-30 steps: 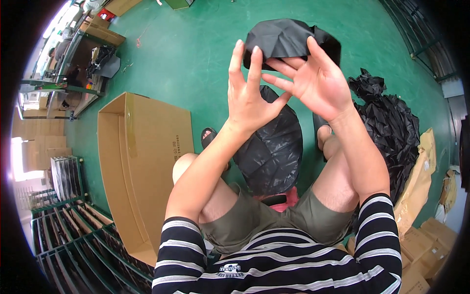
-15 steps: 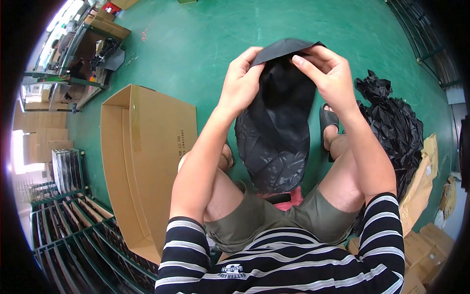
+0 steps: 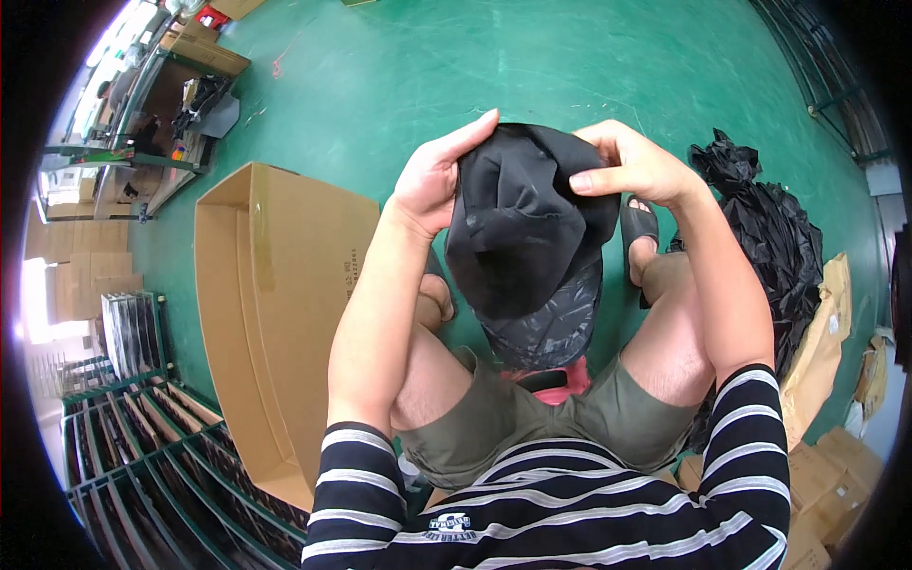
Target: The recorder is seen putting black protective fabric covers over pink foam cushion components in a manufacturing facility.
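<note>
A soft black fabric cap (image 3: 518,228) is held up between my two hands, its crown dented and creased. My left hand (image 3: 432,180) grips its left side, the thumb lying along the edge and the other fingers mostly hidden. On the upper right, my right hand (image 3: 632,171) pinches the cloth, thumb on top and fingers behind. Below it, between my knees, shows a darker piece with a glossy pattern (image 3: 546,323), shaped like another cap; the black cap covers its upper part. Under that is a pinkish-red object (image 3: 573,380), mostly hidden.
An open cardboard box (image 3: 313,247) stands on the green floor (image 3: 589,57) at my left. To my right lie a crumpled black plastic bag (image 3: 774,237) and brown paper (image 3: 822,332). Slatted racks (image 3: 142,427) stand at the lower left, cardboard boxes (image 3: 836,475) at the lower right.
The black cap has been turned and lowered toward me, so its crown shows instead of its dark inside. My left hand has shifted left and down along its side.
</note>
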Motion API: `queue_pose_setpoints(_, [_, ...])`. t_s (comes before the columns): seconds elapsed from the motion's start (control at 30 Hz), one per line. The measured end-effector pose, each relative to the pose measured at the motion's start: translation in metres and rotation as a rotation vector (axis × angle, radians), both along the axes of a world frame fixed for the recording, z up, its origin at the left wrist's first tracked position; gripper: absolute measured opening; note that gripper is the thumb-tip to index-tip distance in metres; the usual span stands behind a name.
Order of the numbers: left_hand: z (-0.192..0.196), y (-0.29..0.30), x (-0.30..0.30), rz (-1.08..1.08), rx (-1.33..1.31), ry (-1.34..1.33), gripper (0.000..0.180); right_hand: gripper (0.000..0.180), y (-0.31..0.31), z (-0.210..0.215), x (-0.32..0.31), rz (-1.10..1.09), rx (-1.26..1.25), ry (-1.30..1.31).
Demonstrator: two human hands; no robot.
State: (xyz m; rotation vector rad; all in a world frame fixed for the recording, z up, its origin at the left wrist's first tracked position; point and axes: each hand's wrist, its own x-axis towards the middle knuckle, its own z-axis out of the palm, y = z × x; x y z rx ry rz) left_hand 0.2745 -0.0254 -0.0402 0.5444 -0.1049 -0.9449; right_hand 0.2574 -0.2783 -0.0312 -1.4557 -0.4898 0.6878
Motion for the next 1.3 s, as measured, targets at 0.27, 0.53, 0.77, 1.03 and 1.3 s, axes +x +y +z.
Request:
queue_pose_setpoints(0.27, [-0.009, -0.005, 0.008, -0.111, 0.627, -0.72, 0.029, 0.025, -0.031, 0.0, 0.002, -0.199, 0.366, 0.3])
queue_pose_setpoints(0.53, [-0.021, 0.011, 0.021, -0.169, 0.553, -0.477, 0.031, 0.03, -0.037, -0.002, 0.006, -0.369, 0.304, 0.327])
queue_pose_setpoints(0.77, [-0.007, 0.016, 0.012, 0.127, 0.044, -0.108, 0.027, 0.038, -0.064, -0.007, 0.019, -0.263, 0.137, 0.192])
queue_pose_setpoints(1.03, [-0.009, 0.015, 0.012, -0.033, 0.214, -0.205, 0.032, 0.047, -0.051, -0.05, 0.014, 0.268, 0.095, 0.237])
queue_pose_setpoints(1.3, [-0.017, 0.006, -0.007, -0.266, -0.094, 0.021, 0.043, 0.03, -0.071, -0.04, 0.025, 0.198, 0.183, 0.253])
